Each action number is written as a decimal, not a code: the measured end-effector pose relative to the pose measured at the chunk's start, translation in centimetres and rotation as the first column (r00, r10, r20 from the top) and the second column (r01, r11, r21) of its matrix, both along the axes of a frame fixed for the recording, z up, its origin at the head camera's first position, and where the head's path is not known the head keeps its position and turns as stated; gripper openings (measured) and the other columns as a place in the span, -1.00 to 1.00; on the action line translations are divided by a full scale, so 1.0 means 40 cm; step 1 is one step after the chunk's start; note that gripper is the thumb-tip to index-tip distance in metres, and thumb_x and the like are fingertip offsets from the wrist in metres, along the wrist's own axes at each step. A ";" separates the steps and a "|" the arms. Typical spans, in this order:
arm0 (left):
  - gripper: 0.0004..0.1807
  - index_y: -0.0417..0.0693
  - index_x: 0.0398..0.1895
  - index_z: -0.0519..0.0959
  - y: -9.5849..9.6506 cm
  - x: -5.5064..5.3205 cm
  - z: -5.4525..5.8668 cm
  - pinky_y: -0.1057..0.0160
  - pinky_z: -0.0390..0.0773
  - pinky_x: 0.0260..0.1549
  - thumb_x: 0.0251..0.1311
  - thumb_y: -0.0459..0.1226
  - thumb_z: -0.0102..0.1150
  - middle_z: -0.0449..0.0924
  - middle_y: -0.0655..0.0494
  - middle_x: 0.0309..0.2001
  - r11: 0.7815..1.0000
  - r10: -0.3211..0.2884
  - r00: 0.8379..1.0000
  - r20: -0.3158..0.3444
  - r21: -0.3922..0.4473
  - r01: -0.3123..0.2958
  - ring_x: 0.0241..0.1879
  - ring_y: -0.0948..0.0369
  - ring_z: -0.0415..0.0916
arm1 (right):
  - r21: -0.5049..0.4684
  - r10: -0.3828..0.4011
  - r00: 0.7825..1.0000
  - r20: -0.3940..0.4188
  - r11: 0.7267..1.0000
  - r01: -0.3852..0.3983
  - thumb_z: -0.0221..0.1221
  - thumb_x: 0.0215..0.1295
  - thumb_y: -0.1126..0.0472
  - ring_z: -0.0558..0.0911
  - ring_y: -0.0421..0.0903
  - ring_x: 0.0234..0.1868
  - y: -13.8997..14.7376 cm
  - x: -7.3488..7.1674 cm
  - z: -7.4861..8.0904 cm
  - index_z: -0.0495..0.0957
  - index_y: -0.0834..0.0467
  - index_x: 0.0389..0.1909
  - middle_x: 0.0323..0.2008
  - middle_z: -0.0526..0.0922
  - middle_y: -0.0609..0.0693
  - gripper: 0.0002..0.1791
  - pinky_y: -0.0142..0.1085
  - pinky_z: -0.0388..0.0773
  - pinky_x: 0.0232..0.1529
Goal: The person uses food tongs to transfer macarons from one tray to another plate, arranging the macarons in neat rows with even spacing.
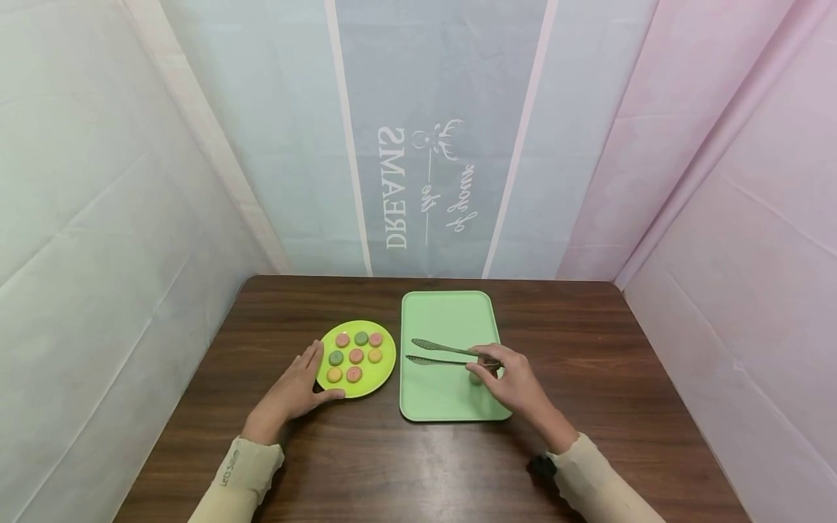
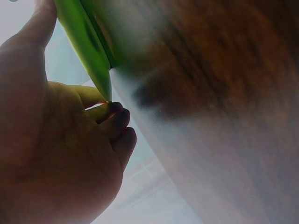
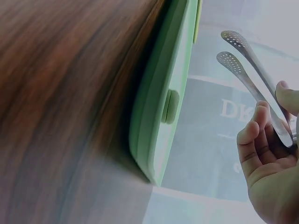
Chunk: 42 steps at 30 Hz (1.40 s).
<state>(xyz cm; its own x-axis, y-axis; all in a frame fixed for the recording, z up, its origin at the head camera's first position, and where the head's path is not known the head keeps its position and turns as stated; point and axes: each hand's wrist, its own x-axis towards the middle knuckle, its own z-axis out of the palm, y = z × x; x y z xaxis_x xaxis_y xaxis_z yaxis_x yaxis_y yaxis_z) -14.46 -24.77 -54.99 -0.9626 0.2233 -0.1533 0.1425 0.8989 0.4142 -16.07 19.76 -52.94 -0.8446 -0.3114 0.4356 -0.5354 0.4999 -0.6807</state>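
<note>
My right hand [image 1: 512, 374] holds metal tongs [image 3: 254, 77] with perforated tips, thumb on one arm and fingers on the other. The tongs' tips stand apart with nothing between them, above the light green tray [image 1: 434, 403]. One green macaron [image 3: 171, 107] lies on the tray, partly hidden by the right hand in the head view. My left hand [image 1: 294, 385] holds the rim of the yellow-green plate [image 1: 375, 381], thumb at the near edge and fingers along the left. On the plate sit several pink, green and yellow macarons [image 1: 356, 356].
Plate and tray stand side by side on a dark wooden table [image 1: 575, 334], a narrow gap between them. A printed cloth backdrop [image 1: 438, 73] rises behind the table, with pale cloth walls on both sides. Something black [image 1: 542, 466] is at the right cuff.
</note>
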 end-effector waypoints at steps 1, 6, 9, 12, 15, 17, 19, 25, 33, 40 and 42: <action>0.35 -0.39 0.72 -0.14 -0.001 -0.001 0.001 -0.26 0.01 0.64 0.29 0.33 0.35 -0.18 -0.37 0.72 1.000 -0.001 1.000 0.001 0.000 0.001 0.68 -0.27 -0.11 | 0.001 -0.008 1.000 -0.008 1.000 0.008 0.52 0.31 0.24 0.62 -0.31 -0.36 0.004 0.000 0.001 0.78 0.11 0.05 -0.33 0.66 -0.22 -0.69 -0.33 0.69 -0.35; 0.36 -0.38 0.73 -0.14 -0.003 -0.003 0.009 -0.26 0.02 0.64 0.29 0.34 0.34 -0.19 -0.36 0.72 1.000 -0.001 1.000 0.011 -0.001 0.001 0.68 -0.27 -0.12 | -0.005 -0.030 0.998 -0.048 1.000 0.030 0.54 0.26 0.32 0.62 -0.32 -0.40 0.026 -0.002 0.002 0.78 0.18 0.01 -0.34 0.67 -0.17 -0.69 -0.35 0.68 -0.41; 0.36 -0.38 0.73 -0.14 -0.004 -0.005 0.016 -0.26 0.02 0.64 0.29 0.34 0.34 -0.19 -0.36 0.72 1.000 0.001 1.000 0.019 0.001 -0.001 0.68 -0.28 -0.12 | -0.005 -0.031 0.998 -0.062 1.000 0.031 0.53 0.25 0.35 0.61 -0.33 -0.41 0.037 -0.003 0.002 0.78 0.19 0.01 -0.35 0.66 -0.16 -0.69 -0.37 0.67 -0.44; 0.36 -0.37 0.73 -0.14 -0.005 -0.007 0.023 -0.26 0.02 0.64 0.29 0.34 0.34 -0.19 -0.35 0.72 1.000 0.002 1.000 0.027 0.000 -0.002 0.68 -0.28 -0.13 | -0.002 -0.033 0.998 -0.055 0.999 0.033 0.53 0.25 0.35 0.61 -0.34 -0.42 0.048 -0.002 0.005 0.78 0.18 0.00 -0.36 0.65 -0.17 -0.69 -0.38 0.67 -0.44; 0.36 -0.37 0.73 -0.15 -0.004 -0.006 0.026 -0.26 0.01 0.65 0.30 0.34 0.33 -0.20 -0.35 0.72 1.000 0.002 1.000 0.028 -0.002 -0.002 0.68 -0.27 -0.13 | 0.000 -0.042 0.998 -0.046 0.999 0.042 0.54 0.25 0.33 0.63 -0.34 -0.40 0.058 0.001 0.007 0.78 0.18 0.00 -0.35 0.65 -0.18 -0.69 -0.38 0.70 -0.41; 0.36 -0.38 0.73 -0.15 -0.004 -0.006 0.027 -0.26 0.01 0.65 0.30 0.34 0.33 -0.20 -0.35 0.72 1.000 0.000 1.000 0.028 -0.003 0.000 0.68 -0.27 -0.13 | -0.002 -0.047 0.998 -0.043 0.999 0.047 0.54 0.24 0.33 0.64 -0.34 -0.40 0.065 0.003 0.009 0.78 0.18 0.00 -0.35 0.65 -0.18 -0.69 -0.39 0.72 -0.39; 0.36 -0.38 0.73 -0.15 -0.003 -0.006 0.029 -0.26 0.01 0.64 0.30 0.34 0.33 -0.20 -0.36 0.72 1.000 0.000 1.000 0.031 -0.003 0.000 0.68 -0.28 -0.13 | -0.007 -0.050 0.998 -0.048 0.999 0.050 0.55 0.23 0.34 0.65 -0.34 -0.39 0.072 0.005 0.009 0.78 0.18 0.00 -0.35 0.66 -0.18 -0.69 -0.40 0.73 -0.38; 0.35 -0.37 0.73 -0.15 -0.003 -0.004 0.033 -0.28 0.03 0.64 0.30 0.34 0.33 -0.20 -0.35 0.72 1.000 0.001 0.999 0.040 -0.004 -0.001 0.68 -0.29 -0.13 | -0.029 -0.060 0.997 -0.054 0.998 0.058 0.55 0.21 0.37 0.66 -0.32 -0.36 0.094 0.009 0.007 0.79 0.18 0.00 -0.35 0.69 -0.17 -0.67 -0.48 0.70 -0.36; 0.36 -0.37 0.73 -0.16 -0.003 -0.005 0.033 -0.27 0.02 0.64 0.30 0.35 0.32 -0.21 -0.36 0.72 1.000 -0.005 0.999 0.043 -0.006 0.005 0.68 -0.29 -0.13 | -0.046 -0.077 0.994 -0.077 0.996 0.073 0.55 0.16 0.45 0.69 -0.32 -0.35 0.130 0.016 0.001 0.78 0.19 -0.03 -0.35 0.73 -0.13 -0.65 -0.56 0.66 -0.36; 0.36 -0.34 0.74 -0.17 -0.003 -0.005 0.034 -0.27 0.01 0.64 0.30 0.38 0.29 -0.23 -0.33 0.73 1.000 0.001 0.999 0.045 -0.005 -0.001 0.69 -0.28 -0.15 | -0.009 -0.094 0.991 -0.095 0.996 0.093 0.53 0.18 0.46 0.68 -0.30 -0.36 0.155 0.023 0.008 0.78 0.22 -0.01 -0.34 0.72 -0.12 -0.66 -0.56 0.65 -0.37; 0.36 -0.35 0.74 -0.16 -0.004 -0.004 0.033 -0.27 0.02 0.64 0.30 0.37 0.30 -0.21 -0.34 0.73 1.000 -0.001 0.999 0.042 -0.004 0.001 0.68 -0.29 -0.14 | -0.010 -0.098 0.991 -0.088 0.995 0.098 0.53 0.19 0.46 0.67 -0.29 -0.36 0.161 0.026 0.009 0.78 0.22 -0.01 -0.35 0.72 -0.12 -0.66 -0.54 0.65 -0.37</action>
